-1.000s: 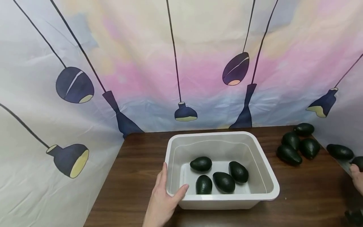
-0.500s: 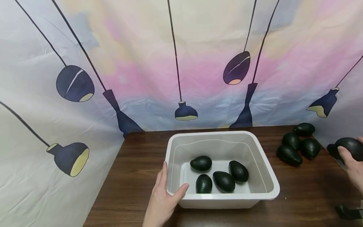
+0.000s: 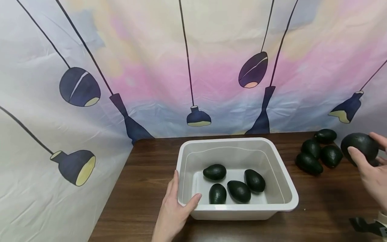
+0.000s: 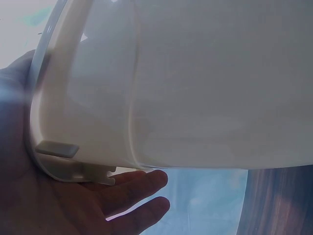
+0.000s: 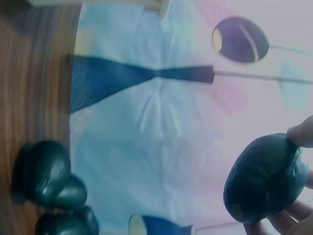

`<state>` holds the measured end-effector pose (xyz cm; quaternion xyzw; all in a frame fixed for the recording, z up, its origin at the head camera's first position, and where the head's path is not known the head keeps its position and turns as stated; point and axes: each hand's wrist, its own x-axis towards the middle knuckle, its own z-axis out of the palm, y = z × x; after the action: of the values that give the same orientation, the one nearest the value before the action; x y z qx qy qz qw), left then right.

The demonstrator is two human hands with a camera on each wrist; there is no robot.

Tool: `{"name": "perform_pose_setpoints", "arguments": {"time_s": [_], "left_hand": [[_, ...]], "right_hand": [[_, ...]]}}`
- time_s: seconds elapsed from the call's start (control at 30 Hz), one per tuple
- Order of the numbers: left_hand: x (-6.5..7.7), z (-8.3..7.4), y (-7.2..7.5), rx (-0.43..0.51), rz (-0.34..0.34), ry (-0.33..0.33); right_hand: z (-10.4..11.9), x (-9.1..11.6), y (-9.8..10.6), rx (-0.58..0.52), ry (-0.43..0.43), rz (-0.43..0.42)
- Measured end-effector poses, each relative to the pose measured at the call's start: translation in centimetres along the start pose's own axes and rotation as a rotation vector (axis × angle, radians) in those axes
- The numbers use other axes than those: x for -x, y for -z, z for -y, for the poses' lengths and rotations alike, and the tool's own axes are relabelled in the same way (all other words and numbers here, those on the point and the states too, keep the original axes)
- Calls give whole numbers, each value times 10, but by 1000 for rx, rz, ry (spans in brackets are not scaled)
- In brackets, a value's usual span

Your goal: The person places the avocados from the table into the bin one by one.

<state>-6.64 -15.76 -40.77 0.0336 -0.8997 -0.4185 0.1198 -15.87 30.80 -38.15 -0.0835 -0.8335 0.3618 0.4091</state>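
Observation:
My right hand [image 3: 375,171] grips a dark green avocado [image 3: 358,146] at the right, raised beside a cluster of avocados [image 3: 311,164]. In the right wrist view, thumb and fingers hold that avocado [image 5: 264,178] from one side. My left hand [image 3: 173,208] rests against the near left corner of a pale grey plastic tub [image 3: 239,212]. Its thumb lies at the front rim and its fingers run along the outer left side. In the left wrist view the fingers [image 4: 142,208] reach out straight under the tub's rim. Several avocados [image 3: 239,191] lie spaced out on the tub's floor.
The tub stands on a dark wood table [image 3: 145,188]. A hanging cloth [image 3: 151,67] printed with lamps closes off the back and sides. A black strap [image 3: 366,227] shows by my right wrist at the lower right.
My right hand has come in from the right edge and lifted an avocado, bringing it left and up toward the cluster. The left hand and tub stay put.

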Motion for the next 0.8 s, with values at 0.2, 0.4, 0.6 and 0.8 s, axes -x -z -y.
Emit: {"name": "perform_pose_setpoints", "arguments": {"time_s": [0.2, 0.4, 0.6, 0.8], "left_hand": [[-1, -1, 0, -9, 0, 7], [-4, -4, 0, -9, 6, 17], [-2, -3, 0, -9, 16, 25], [-1, -1, 0, -17, 17, 28]], "right_hand": [[27, -2, 3, -104, 152, 74], [53, 5, 3, -146, 292, 143], [74, 18, 5, -195, 345, 213], [87, 27, 3, -247, 413, 271]]}}
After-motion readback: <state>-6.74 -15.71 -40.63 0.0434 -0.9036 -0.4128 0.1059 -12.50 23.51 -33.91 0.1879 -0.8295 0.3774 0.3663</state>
